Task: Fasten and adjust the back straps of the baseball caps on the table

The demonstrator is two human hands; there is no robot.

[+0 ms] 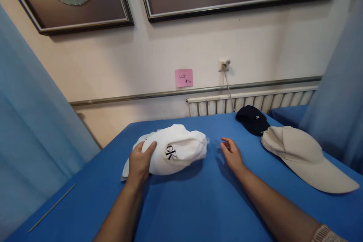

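Note:
A white cap (181, 147) with black letters on its front is tilted above the blue table, its brim in the grip of my left hand (141, 160). The thumb lies on top of the brim; the other fingers are mostly hidden. Behind my left hand, partly covered by it and the white cap, lies a pale grey-green cap (126, 168). To the right of the white cap, my right hand (231, 153) hovers with its fingers apart and touches nothing.
A dark navy cap (252, 119) and a beige long-brimmed cap (300, 151) lie at the right of the blue table (198, 211). A thin stick (52, 208) rests at the left. Behind stand a radiator (210, 106) and a wall with a pink note (183, 78). Blue curtains hang on both sides.

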